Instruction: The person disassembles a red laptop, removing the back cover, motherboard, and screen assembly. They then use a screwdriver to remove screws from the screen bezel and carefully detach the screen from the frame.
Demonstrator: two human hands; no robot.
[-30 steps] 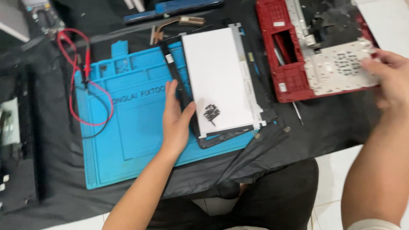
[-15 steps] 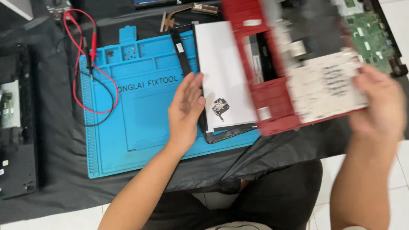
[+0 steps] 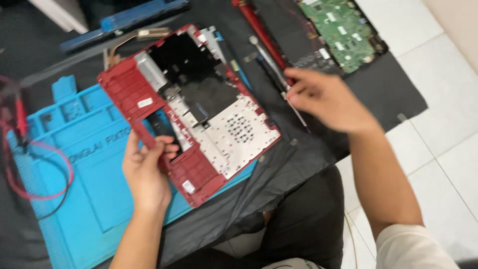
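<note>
The red laptop shell (image 3: 189, 114), moved onto the blue mat (image 3: 84, 199), shows its silver underside; left hand (image 3: 147, 172) grips it, right hand (image 3: 328, 99) pinches a screwdriver (image 3: 271, 65).

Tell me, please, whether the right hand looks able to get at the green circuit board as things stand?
Probably yes: the right hand, fingers on a thin tool, is beside the green circuit board, which lies uncovered on the black cloth with nothing between them.

Left hand (image 3: 146, 172) lies palm-down, fingers curled in a grip; right hand (image 3: 326, 99) reaches forward, fingertips pinched together.
</note>
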